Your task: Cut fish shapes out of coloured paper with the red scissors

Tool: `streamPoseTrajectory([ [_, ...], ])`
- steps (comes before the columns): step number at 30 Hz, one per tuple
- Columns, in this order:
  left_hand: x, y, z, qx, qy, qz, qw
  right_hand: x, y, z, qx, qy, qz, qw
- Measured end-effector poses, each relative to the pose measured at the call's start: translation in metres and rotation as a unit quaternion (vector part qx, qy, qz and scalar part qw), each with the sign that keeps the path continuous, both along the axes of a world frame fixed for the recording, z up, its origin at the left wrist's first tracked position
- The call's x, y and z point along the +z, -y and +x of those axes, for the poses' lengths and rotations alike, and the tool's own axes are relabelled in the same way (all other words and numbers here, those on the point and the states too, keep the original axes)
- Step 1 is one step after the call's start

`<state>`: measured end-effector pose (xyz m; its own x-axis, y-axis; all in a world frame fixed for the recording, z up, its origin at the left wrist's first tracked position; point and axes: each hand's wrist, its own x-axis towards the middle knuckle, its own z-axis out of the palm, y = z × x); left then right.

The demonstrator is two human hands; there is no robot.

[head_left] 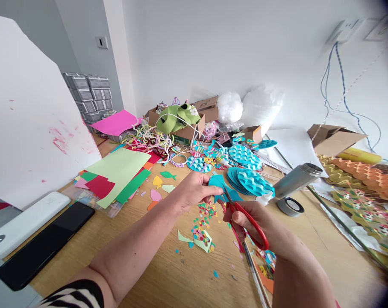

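Observation:
My left hand (198,190) pinches a piece of blue paper (217,182) above the middle of the table. In my right hand (248,216) is a pair of red-handled scissors (256,231), fingers through the loops. The scissor blades meet the blue paper just right of my left fingertips. Below lie many small paper dots (202,224) in several colours and a pale green scrap (204,243). Cut paper fish, among them a green fish (167,175) and a pink fish (155,195), lie left of my left hand.
Coloured paper sheets (120,171), a black phone (46,244) and a white device (29,218) lie to the left. Blue textured discs (253,182), a metal flask (298,179) and its lid (290,207) stand right. Behind are pipe cleaners (152,139) and a cardboard box (200,124).

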<state>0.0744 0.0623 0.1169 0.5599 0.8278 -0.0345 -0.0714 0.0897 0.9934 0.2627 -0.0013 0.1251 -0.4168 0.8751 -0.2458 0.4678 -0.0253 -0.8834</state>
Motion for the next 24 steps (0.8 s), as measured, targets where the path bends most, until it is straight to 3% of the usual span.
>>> streamPoseTrajectory([
  [24,-0.0005,0.0000,-0.0014,0.008,-0.003,-0.013,1.000,-0.0006,-0.0003,0.0009,-0.008,0.004,0.018,1.000],
])
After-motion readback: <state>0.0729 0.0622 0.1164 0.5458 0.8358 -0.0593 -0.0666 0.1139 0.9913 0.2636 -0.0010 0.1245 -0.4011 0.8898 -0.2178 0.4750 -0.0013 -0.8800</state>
